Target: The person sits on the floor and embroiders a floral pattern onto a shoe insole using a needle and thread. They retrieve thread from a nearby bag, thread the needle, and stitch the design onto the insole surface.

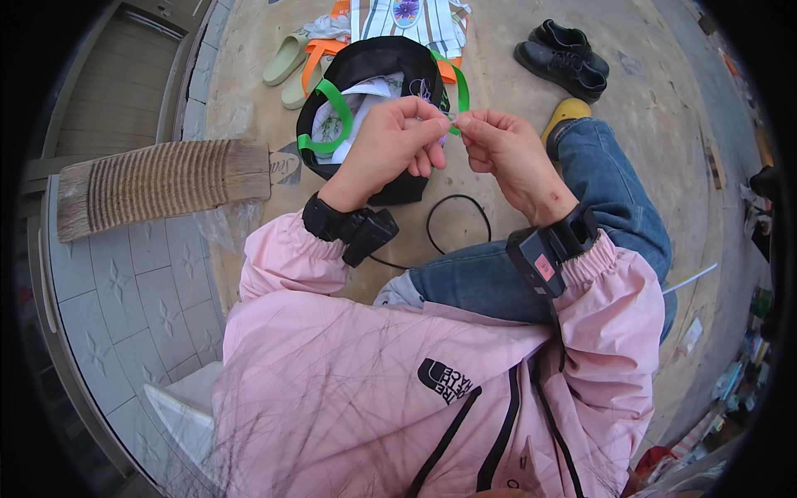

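Note:
My left hand (398,143) and my right hand (505,153) meet over the right edge of a black bag (390,51) with green handles (334,112). Thumb and forefinger of each hand are pinched together, the tips almost touching. Something thin and pale seems to lie between them, too small to make out. Inside the bag lies white cloth (363,95) with a leafy pattern. Purple thread (422,88) hangs loosely at the bag's right side, just behind my fingers. Both wrists carry black strapped devices.
A ridged wooden washboard (166,184) lies to the left on tiles. Green slippers (285,58), an orange strap (314,60) and striped cloth (386,21) are beyond the bag. Black shoes (566,60) stand at far right. A black cord (459,199) loops by my jeans.

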{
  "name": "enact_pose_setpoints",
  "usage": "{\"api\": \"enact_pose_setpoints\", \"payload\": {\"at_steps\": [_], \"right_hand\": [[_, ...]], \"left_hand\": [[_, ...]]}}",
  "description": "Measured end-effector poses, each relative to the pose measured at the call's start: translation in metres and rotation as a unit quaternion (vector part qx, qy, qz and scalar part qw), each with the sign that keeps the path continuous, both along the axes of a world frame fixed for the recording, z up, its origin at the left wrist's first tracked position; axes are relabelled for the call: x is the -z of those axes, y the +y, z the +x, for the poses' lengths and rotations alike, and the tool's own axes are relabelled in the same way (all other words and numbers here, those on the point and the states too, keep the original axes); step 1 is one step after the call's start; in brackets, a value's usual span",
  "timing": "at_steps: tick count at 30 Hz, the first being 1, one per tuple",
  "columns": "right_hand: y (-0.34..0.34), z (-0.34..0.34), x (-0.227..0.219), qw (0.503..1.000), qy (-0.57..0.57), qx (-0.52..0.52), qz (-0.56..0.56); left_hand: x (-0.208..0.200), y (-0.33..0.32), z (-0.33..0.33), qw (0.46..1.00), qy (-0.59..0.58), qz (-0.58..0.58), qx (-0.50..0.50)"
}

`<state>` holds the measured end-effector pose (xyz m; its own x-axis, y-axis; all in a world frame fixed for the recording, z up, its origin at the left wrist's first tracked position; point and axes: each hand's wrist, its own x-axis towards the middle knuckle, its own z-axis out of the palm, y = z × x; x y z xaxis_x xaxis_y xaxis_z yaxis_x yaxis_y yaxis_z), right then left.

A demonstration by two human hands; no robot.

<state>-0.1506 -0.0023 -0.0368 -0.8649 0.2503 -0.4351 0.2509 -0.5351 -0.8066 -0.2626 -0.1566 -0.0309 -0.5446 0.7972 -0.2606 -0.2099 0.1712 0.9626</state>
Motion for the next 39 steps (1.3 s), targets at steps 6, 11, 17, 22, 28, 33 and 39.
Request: {"api": "enact_pose_setpoints", "payload": {"at_steps": [6,11,17,22,28,33,39], "right_hand": [[-0.001,-0.005,-0.006,0.994,-0.044,0.024,0.100],[0.001,-0.002,-0.018,0.994,-0.016,0.085,0.074],[0.014,0.000,-0.054,0.982,0.135,0.124,-0.039],[0.052,0.019,-0.103,0.943,0.296,0.064,-0.138],[0.129,0.076,-0.167,0.920,0.374,0.018,-0.115],[0.100,0.074,-0.167,0.963,0.266,0.003,-0.030],[0.038,0.042,-0.165,0.966,0.252,-0.063,0.006]], "left_hand": [[0.003,-0.002,-0.004,0.998,0.055,-0.028,-0.001],[0.020,-0.014,-0.030,0.994,0.106,-0.019,0.026],[0.055,-0.028,-0.052,0.957,0.272,-0.087,0.047],[0.075,-0.020,-0.059,0.878,0.437,-0.196,0.022],[0.096,-0.034,-0.094,0.855,0.360,-0.373,-0.009],[0.039,-0.032,-0.080,0.908,0.299,-0.293,-0.005],[-0.059,0.033,0.008,0.864,0.468,0.183,0.036]]}}
